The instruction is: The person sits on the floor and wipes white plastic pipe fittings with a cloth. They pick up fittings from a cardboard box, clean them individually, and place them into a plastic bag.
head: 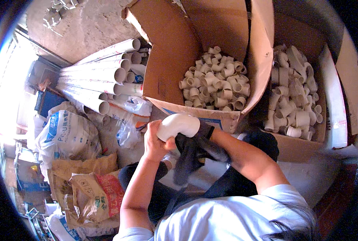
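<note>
A white plastic pipe elbow [179, 125] is held up in front of the near wall of a large cardboard box. My left hand [157, 141] grips its left end, with the thumb under the bend. At the other end is my right hand [203, 132], mostly hidden by a dark cloth [191, 159] that hangs below the elbow; how its fingers lie cannot be told. Inside the large cardboard box [167, 72] lies a heap of small white pipe fittings [215, 79].
A second cardboard box [305, 140] on the right holds larger fittings [296, 96]. Long white pipes [91, 79] lie stacked at the left. Nearer stand a filled white sack [73, 135] and brown sacks [91, 195]. A concrete wall or floor surface [91, 27] shows behind the pipes.
</note>
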